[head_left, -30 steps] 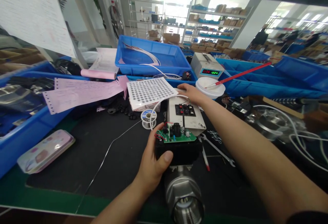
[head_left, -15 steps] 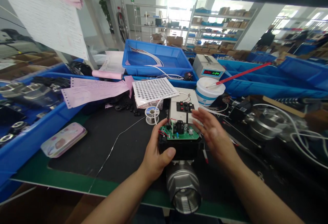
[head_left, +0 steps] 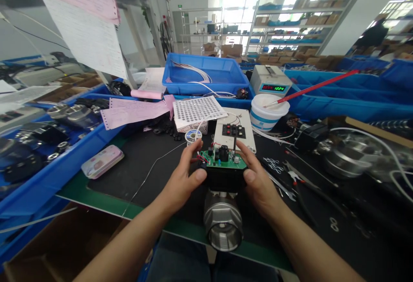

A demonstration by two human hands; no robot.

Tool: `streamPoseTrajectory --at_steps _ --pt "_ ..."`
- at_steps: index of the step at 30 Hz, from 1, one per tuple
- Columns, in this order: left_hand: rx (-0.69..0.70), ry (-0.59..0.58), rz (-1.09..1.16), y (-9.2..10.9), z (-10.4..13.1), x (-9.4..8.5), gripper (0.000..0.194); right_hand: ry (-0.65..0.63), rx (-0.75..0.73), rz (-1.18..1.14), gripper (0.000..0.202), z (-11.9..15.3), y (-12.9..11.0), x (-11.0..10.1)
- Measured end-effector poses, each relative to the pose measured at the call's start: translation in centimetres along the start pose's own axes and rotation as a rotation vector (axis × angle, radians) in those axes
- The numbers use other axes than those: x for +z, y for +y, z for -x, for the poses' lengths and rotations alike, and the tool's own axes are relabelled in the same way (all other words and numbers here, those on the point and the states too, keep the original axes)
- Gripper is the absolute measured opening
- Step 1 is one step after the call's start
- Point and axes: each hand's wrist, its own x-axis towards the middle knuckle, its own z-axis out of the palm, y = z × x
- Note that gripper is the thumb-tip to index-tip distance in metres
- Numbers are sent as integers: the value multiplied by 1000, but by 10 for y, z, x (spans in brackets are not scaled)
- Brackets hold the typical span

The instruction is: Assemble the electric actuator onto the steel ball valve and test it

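Just on the near side of a white switch box, the left hand and right hand flank a valve unit, fingers forward, thumbs spread apart from them; contact is unclear. The unit's long axis runs from its green circuit board, uppermost, down to the metal valve body, whose round mouth faces the person.

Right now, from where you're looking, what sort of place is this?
Probably an electronics or equipment assembly workshop: there's a bare circuit board between the hands, a spool of thin wire on the bench, and a blue bin of metal parts at the left.
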Motion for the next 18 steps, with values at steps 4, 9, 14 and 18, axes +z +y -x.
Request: streamPoseTrajectory --at_steps 4,9,14,18 --pt "10 90 -191 27 -15 -4 51 16 -5 9 80 0 0 -2" --pt "9 -68 -420 54 -37 -2 35 2 2 6 81 2 -2 -2" --pt "43 -206 -615 71 -48 4 29 -2 -2 61 83 4 -3 -4" --pt "-10 -283 -670 79 -53 9 29 16 4 77 83 4 0 -5"
